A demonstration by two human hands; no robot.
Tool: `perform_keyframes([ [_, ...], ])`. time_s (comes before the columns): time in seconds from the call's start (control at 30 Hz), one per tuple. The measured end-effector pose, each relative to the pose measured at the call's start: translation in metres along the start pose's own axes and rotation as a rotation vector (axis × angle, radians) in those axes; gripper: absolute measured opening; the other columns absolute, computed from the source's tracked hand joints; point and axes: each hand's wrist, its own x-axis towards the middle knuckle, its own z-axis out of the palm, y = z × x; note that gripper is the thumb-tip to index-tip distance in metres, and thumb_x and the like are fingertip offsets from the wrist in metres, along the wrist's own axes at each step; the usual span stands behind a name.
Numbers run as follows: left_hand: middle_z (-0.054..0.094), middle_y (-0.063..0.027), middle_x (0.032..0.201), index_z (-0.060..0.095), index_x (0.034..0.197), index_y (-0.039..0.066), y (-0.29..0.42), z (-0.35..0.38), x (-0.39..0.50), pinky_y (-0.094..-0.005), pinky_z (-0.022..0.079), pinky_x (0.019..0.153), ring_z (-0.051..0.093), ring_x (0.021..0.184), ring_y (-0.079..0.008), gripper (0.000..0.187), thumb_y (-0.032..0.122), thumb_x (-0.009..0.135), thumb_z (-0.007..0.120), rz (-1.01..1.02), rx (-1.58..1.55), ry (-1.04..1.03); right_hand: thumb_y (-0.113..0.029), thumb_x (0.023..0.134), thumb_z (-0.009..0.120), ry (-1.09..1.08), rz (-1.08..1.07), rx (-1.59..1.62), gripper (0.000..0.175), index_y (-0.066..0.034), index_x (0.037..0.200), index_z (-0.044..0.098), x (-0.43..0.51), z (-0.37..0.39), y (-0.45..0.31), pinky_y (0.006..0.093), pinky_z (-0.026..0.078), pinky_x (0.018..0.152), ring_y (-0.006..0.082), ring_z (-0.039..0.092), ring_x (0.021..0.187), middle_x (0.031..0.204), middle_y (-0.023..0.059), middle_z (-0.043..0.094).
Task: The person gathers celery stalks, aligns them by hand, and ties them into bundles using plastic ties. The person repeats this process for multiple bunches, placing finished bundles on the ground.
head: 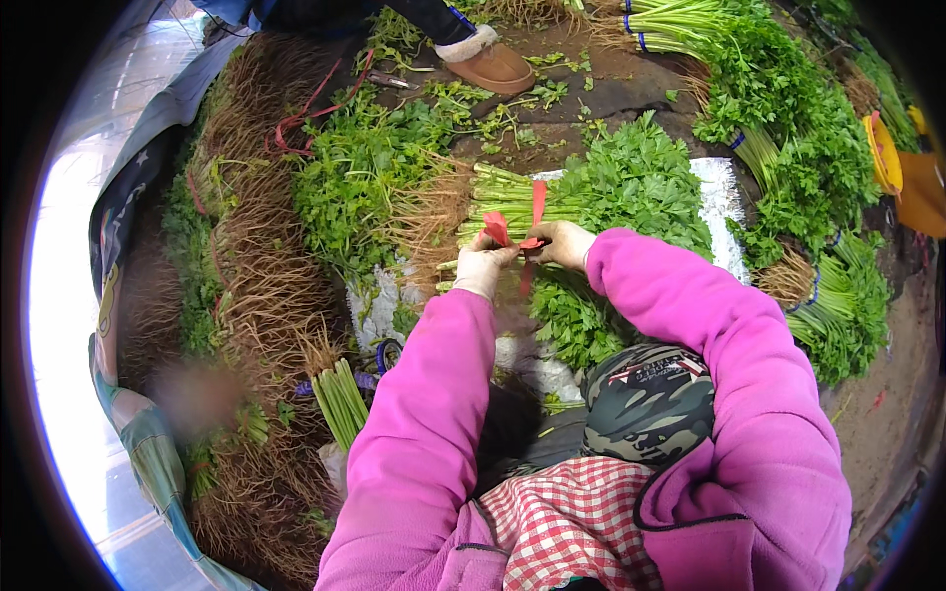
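A large bunch of leafy celery (510, 193) lies crosswise before me, its brown roots to the left and its leaves to the right. Around its stalks runs a red plastic tie ribbon (539, 199). My left hand (482, 264) pinches the ribbon's loose end on the near side of the stalks. Close beside it, my right hand (563, 244) grips the same ribbon with bent fingers. Under the bunch lies a white woven sheet (718, 210), partly hidden by the leaves.
Rooted celery stacks (266, 214) line the left side. Loose leaves (362, 177) lie beyond, near a red ribbon (288, 133) and a knife-like tool (393, 80). Another person's boot (488, 63) stands at the top. Tied bunches (791, 89) fill the right, near a blue tape roll (388, 356) left of my knees.
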Motion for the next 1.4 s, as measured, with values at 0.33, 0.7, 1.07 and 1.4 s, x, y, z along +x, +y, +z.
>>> perform_keyframes([
  [0.33,0.068,-0.0026,0.093,0.063,0.113,0.004,-0.001,0.015,0.008,-0.0323,0.050,0.080,0.063,0.087,-0.0181,0.037,0.002,0.078,0.075,0.030,0.140,-0.436,-0.011,0.081,0.075,-0.212,-0.020,0.393,0.036,-0.0015,0.115,0.069,-0.001,-0.016,0.028,0.0311,0.045,0.098,0.0148,0.062,0.108,0.110,0.0081,0.072],
  [0.7,0.068,-0.0082,0.099,0.058,0.120,-0.001,-0.013,0.035,0.057,-0.0291,0.053,0.076,0.064,0.083,-0.0185,0.036,0.015,0.091,0.073,0.164,-0.061,0.296,-0.019,0.076,0.080,-0.009,0.024,0.641,0.026,-0.0042,0.097,0.074,-0.002,-0.082,0.035,0.0296,0.049,0.075,0.0137,0.064,0.079,0.089,0.0056,0.073],
  [1.07,0.072,-0.0084,0.084,0.070,0.097,0.001,-0.022,-0.031,0.036,-0.0331,0.053,0.062,0.066,0.068,-0.0194,0.021,-0.002,0.076,0.073,-0.085,0.164,0.312,-0.018,0.090,0.066,-0.853,-0.025,0.671,0.043,0.0044,0.126,0.061,-0.054,-0.088,-0.029,0.0327,0.055,0.084,0.0185,0.070,0.096,0.106,0.0164,0.072],
  [1.4,0.071,-0.0062,0.082,0.073,0.100,0.001,0.033,0.003,0.013,-0.0272,0.052,0.067,0.064,0.071,-0.0141,0.016,0.003,0.085,0.070,0.003,0.092,0.052,-0.012,0.084,0.062,0.079,-0.286,-0.782,0.018,-0.0136,0.096,0.075,0.019,-0.021,-0.027,0.0406,0.056,0.082,0.0320,0.069,0.093,0.098,0.0104,0.072],
])
